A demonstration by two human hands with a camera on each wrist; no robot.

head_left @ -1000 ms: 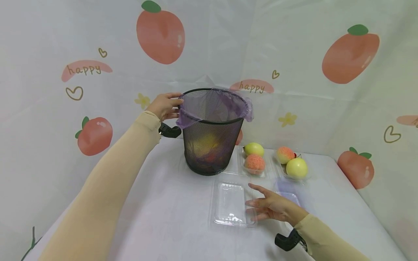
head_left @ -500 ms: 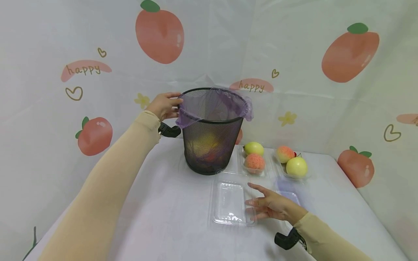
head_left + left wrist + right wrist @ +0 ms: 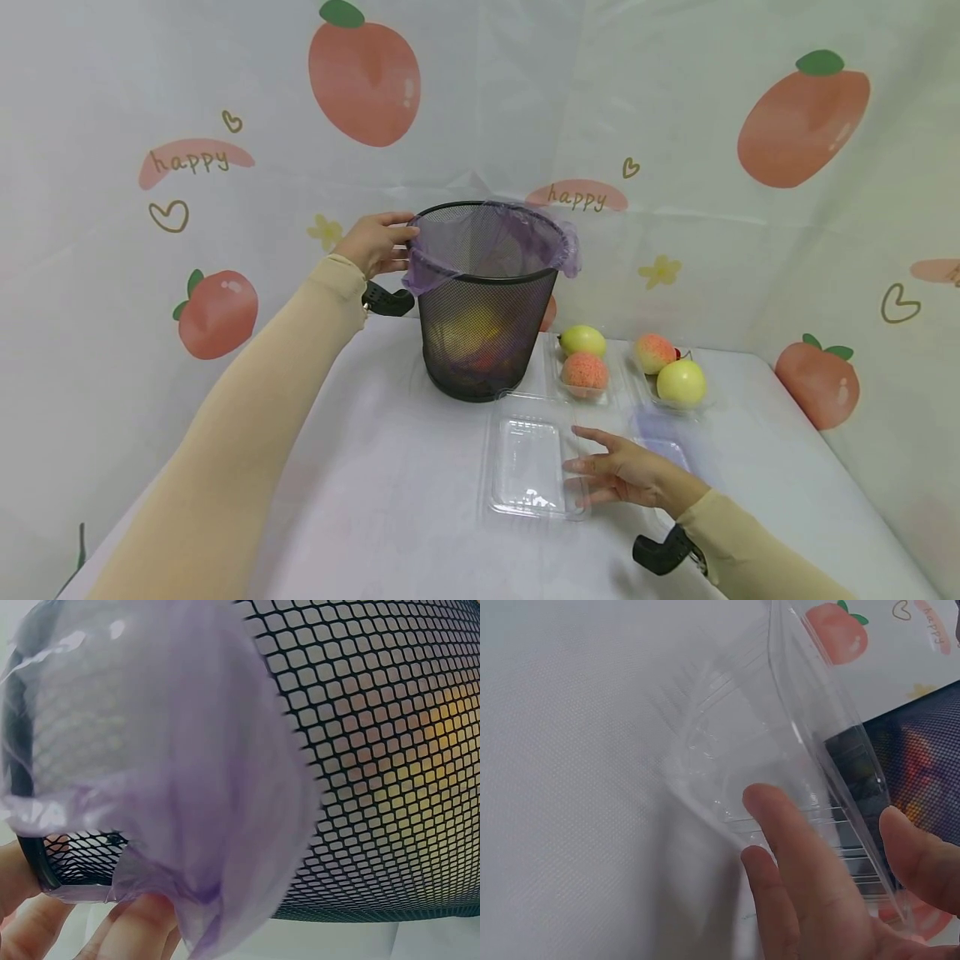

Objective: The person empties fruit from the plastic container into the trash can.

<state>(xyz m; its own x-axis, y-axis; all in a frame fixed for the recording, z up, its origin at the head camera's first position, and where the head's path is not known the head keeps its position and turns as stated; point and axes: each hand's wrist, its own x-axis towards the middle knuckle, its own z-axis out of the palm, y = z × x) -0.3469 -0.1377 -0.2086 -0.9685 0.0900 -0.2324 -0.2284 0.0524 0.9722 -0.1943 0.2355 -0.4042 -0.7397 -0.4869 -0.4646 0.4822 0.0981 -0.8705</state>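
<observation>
My left hand (image 3: 377, 245) grips the left rim of a black mesh wastebasket (image 3: 480, 333) lined with a thin purple bag (image 3: 433, 273). Close up in the left wrist view, its fingers (image 3: 142, 930) bend at the rim under a fold of the bag (image 3: 202, 787). A clear plastic box (image 3: 528, 467) stands on the table in front of the basket. My right hand (image 3: 626, 475) is at the box's right side, fingers spread along the wall and rim. In the right wrist view, a finger (image 3: 810, 862) overlaps the box's outer wall, while the thumb (image 3: 919, 859) is near the rim.
Yellow and red things show through the basket's mesh. Behind the box, a clear tray (image 3: 615, 385) holds a green-yellow fruit (image 3: 582, 342) and a peach-coloured one (image 3: 585, 374). Right of it, another tray holds a peach (image 3: 655, 354) and a yellow fruit (image 3: 682, 382).
Almost nothing differs. Both hands, the wastebasket and the clear box keep their places; only the head view shifts very slightly.
</observation>
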